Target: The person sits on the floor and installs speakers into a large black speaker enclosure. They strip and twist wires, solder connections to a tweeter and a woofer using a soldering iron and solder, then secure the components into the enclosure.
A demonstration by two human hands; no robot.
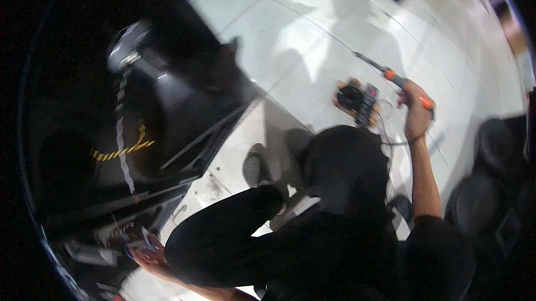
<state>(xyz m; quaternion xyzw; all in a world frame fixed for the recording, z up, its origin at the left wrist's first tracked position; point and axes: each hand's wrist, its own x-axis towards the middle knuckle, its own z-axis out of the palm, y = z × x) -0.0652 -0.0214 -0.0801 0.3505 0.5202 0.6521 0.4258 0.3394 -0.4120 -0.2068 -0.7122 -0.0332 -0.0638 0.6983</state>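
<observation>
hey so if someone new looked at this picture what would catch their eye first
Probably the orange-and-green handheld tool in the person's right hand, at right of centre, its thin dark tip pointing up and left over the pale floor. Next, the yellow-and-black striped marking on the large dark object at left. Then the small red light on a dark block below the tool.

The handheld tool (395, 79) is of orange and green colour, its shaft (369, 61) is dark. The tape (137, 147) has yellow and black stripes. The floor (251, 38) is white.
</observation>
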